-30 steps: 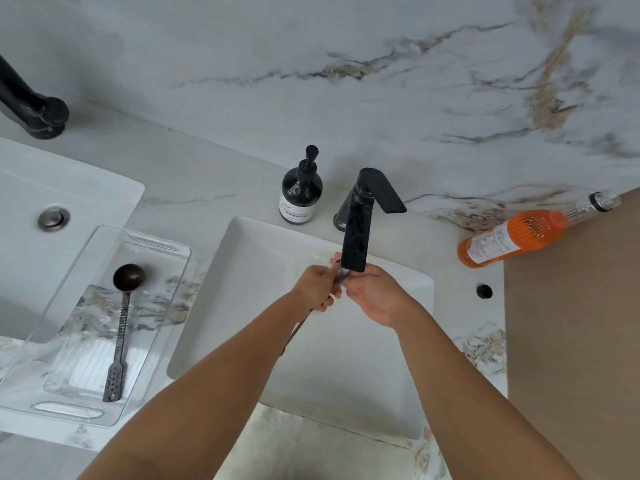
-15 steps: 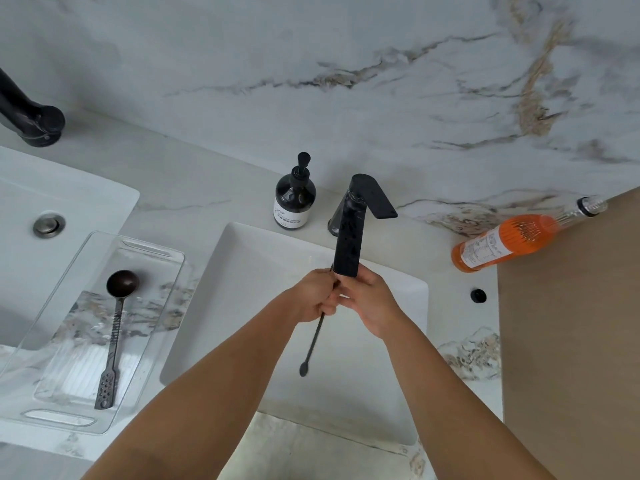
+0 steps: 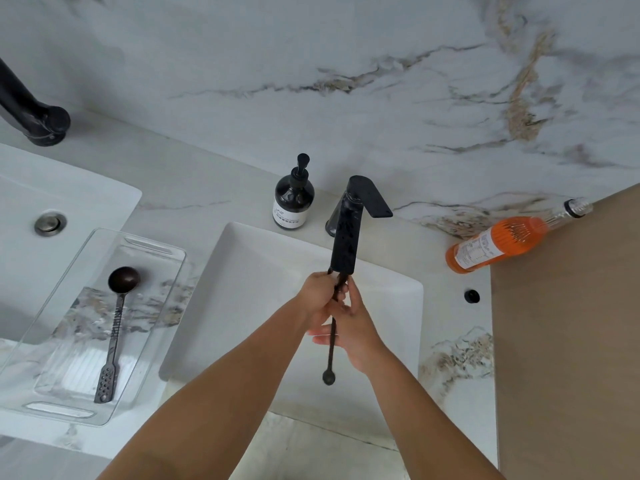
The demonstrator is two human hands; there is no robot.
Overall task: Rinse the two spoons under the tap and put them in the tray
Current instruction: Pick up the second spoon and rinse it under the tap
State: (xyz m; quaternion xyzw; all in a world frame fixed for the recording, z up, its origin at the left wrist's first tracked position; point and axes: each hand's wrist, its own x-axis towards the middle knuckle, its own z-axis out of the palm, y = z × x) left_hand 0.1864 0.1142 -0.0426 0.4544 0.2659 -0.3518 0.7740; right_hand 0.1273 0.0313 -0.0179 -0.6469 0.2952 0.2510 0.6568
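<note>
Over the white basin, just below the spout of the black tap, both hands hold a thin dark spoon. My left hand grips its upper part and my right hand wraps around the shaft. The spoon's handle hangs straight down, ending in a small round tip. Its bowl is hidden by my fingers and the spout. I cannot see running water. A second dark spoon lies in the clear tray left of the basin, bowl toward the wall.
A dark soap pump bottle stands behind the basin, left of the tap. An orange bottle lies on its side at the right, by a wooden panel. Another basin with a drain and a black tap base are at far left.
The spoon's handle has swung out from between my hands and now hangs straight down in plain view. My right hand has slid lower along the shaft. The tray spoon has not moved.
</note>
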